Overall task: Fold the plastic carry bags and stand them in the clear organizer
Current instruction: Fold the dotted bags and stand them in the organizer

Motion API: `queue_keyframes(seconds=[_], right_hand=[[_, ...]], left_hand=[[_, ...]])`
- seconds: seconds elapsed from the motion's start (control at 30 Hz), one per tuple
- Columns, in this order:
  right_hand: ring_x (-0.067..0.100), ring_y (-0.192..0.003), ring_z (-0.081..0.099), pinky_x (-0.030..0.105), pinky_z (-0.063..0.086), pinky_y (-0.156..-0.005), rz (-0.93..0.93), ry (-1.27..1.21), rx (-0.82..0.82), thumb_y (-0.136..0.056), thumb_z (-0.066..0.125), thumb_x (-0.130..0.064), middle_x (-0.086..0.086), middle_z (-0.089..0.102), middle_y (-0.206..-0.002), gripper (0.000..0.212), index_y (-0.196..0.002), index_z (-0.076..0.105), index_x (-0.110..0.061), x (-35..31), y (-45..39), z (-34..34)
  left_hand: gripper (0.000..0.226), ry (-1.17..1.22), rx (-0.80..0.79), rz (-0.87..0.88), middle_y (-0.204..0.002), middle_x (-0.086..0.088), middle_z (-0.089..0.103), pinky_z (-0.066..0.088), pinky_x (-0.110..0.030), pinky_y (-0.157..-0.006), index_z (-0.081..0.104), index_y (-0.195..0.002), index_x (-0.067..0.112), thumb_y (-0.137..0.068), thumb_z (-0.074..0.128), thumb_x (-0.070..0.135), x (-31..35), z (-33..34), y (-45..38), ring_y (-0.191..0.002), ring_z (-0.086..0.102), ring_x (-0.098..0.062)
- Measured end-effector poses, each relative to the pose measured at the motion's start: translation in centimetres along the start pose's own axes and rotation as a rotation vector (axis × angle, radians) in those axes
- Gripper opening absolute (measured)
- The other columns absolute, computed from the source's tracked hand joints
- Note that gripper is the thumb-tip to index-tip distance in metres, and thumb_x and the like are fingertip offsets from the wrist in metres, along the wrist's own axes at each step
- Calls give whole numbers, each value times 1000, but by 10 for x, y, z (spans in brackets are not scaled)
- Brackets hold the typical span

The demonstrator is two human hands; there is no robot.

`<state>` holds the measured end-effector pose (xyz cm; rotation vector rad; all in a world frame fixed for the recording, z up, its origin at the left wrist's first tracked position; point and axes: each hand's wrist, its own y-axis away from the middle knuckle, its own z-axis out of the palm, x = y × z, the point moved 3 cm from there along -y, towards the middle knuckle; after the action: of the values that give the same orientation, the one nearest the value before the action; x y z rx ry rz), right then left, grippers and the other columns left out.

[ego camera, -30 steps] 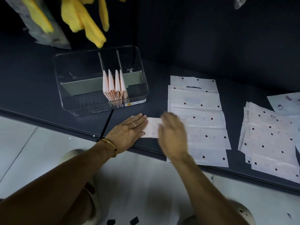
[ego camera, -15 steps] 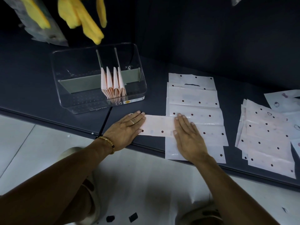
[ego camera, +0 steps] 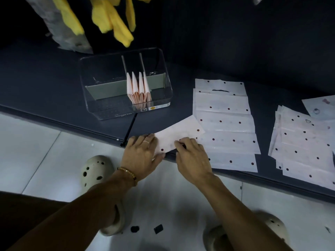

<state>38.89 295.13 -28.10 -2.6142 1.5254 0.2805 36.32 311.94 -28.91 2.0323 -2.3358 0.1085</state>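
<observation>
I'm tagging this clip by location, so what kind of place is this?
Probably a home utility or storage corner, though it could be a shop's back counter: a dark counter over pale floor tiles, yellow gloves hanging above, and a clear organizer beside stacked dotted carry bags.

wall (ego camera: pixel 235 33): dark | shelf (ego camera: pixel 45 78): dark blue-grey | floor (ego camera: pixel 36 151): pale tiles | light: dim

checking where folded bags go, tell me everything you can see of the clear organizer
The clear organizer is a see-through plastic box with rounded corners, open on top, standing on the dark counter. Thin dividers and a grey cross wall split it into compartments. Four folded bags stand upright together in one middle section. A label strip sits on its front edge. Neither hand touches it.
</observation>
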Motion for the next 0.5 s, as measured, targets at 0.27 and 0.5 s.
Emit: queue_keyframes(seconds=[0.27,0.5], right_hand=[[24,-109,58,37,48,-87,-71,-14,6,-85,64,-19,5,62,-118,29,-112,66,-11,5,6,-4],[12,-63,57,25,45,-62,338,-533,42,-93,60,-22,-1,67,-77,17,-76,60,-17,4,-12,-2]], left_hand=[[42,58,-43,229,-131,-1,58,47,-41,-87,57,-129,26,-87,64,23,-3,-8,12,-110,54,-28],[22,778,-85,-268,-78,4,69,48,-24,-61,65,-79,21,-85,65,41,10,-23,-14,-73,63,-13]])
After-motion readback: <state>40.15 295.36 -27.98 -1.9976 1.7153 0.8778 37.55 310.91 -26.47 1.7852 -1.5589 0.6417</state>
